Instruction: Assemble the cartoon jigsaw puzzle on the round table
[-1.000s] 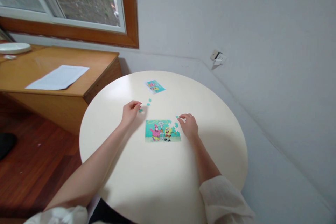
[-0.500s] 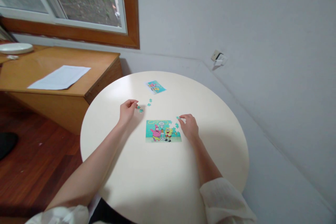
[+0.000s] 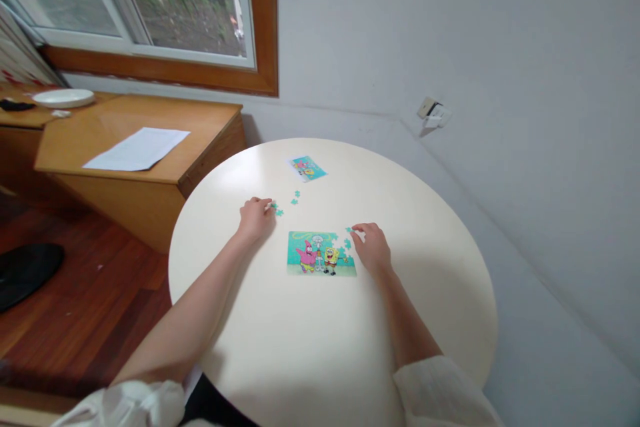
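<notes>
Left hand (image 3: pixel 255 217): fingertips pinched on a teal puzzle piece (image 3: pixel 275 207), flat on the round table (image 3: pixel 320 340).
Right hand (image 3: pixel 373 248): curled, grip unclear, touching loose pieces (image 3: pixel 348 236) at the puzzle's right edge.
Puzzle (image 3: pixel 321 253): mid-table, between both hands.
Reference card (image 3: pixel 307 168): near the far edge.

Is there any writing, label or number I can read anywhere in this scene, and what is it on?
No text here can be read.
Sheet of paper on the wooden desk: any print is too small and blurred.
Small picture card on the round table: cartoon image only, any lettering too small to tell.
Puzzle between the left hand and right hand: cartoon figures, no legible words.
</notes>
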A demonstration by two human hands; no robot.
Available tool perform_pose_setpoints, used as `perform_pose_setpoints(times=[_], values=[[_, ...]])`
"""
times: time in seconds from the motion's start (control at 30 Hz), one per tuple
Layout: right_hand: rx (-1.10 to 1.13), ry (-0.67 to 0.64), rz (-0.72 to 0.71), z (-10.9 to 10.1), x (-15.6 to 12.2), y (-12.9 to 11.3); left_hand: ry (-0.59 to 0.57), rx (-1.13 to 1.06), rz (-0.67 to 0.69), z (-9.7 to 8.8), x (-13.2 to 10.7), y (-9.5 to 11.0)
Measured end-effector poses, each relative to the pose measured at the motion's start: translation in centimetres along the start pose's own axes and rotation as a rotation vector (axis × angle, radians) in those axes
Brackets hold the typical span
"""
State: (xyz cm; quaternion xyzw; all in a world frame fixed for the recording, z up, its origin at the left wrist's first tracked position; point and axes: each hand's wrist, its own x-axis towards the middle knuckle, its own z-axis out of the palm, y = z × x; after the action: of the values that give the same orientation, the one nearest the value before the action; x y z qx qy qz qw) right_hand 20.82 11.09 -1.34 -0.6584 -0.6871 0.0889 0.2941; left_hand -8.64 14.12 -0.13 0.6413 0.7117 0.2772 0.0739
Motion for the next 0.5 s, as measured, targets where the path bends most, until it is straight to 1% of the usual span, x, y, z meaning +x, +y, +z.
perform_pose_setpoints(times=[0.1, 0.37, 0.5], values=[[0.008, -0.008, -0.006, 0.0, 0.0, 0.1, -0.029, 0.110, 0.051, 0.0, 0.0, 0.4], [0.026, -0.012, -0.011, -0.1, -0.1, 0.1, -0.092, 0.205, 0.059, -0.9, -0.4, 1.3], [0.024, -0.012, -0.017, 0.0, -0.1, 0.1, -0.122, 0.230, 0.071, -0.9, -0.5, 1.4]])
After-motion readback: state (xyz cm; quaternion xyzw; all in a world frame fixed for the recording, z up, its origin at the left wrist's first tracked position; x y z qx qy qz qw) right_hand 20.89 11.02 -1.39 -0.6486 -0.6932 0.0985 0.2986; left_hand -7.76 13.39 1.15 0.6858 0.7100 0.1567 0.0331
